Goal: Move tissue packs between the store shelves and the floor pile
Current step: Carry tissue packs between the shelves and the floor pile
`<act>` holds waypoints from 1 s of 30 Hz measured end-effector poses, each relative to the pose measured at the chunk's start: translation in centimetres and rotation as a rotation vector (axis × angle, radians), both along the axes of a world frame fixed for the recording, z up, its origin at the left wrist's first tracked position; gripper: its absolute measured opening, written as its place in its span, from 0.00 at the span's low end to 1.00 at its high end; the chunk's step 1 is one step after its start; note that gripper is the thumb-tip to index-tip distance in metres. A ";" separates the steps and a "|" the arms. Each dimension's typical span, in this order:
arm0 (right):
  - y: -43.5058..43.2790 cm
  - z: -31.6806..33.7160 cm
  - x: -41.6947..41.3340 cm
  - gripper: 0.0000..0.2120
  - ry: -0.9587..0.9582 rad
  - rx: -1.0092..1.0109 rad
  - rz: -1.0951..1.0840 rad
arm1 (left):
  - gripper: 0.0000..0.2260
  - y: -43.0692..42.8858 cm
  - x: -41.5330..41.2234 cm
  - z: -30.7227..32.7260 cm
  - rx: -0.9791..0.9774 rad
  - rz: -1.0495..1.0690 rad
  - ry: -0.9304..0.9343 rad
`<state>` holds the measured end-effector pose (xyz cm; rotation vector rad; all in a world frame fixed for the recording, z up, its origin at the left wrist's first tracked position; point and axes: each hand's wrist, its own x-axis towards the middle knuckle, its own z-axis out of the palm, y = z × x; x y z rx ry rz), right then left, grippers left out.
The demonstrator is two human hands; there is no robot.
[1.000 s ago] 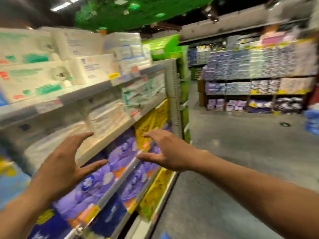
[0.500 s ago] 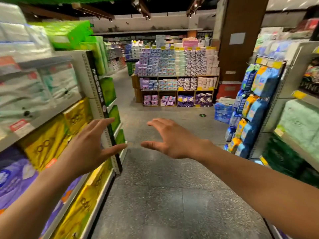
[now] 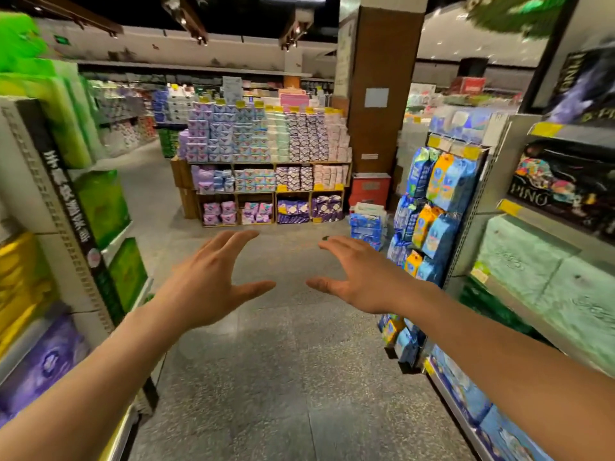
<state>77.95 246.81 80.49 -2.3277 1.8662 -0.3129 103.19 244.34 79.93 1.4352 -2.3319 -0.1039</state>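
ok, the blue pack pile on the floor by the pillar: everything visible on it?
The floor pile is a short stack of blue plastic-wrapped packs with white print, capped by a white-green pack. It stands on the grey floor, in front of a red box at the foot of the brown pillar, beside the hanging blue bags. Whether it touches the box is unclear; print unreadable.

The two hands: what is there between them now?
In the head view, nothing is held between the left hand and the right hand; only bare grey floor shows through the gap.
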 end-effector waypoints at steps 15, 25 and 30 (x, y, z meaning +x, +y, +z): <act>-22.7 -2.6 -6.3 0.41 -0.065 -0.005 -0.215 | 0.43 -28.2 -7.1 -2.8 0.024 -0.265 -0.053; -46.6 -2.5 -12.4 0.41 -0.017 -0.044 -0.167 | 0.42 -50.7 -12.3 -2.0 -0.019 -0.255 -0.013; -56.5 -3.7 -14.8 0.41 0.005 -0.001 -0.188 | 0.43 -60.5 -14.2 -3.9 0.012 -0.263 -0.009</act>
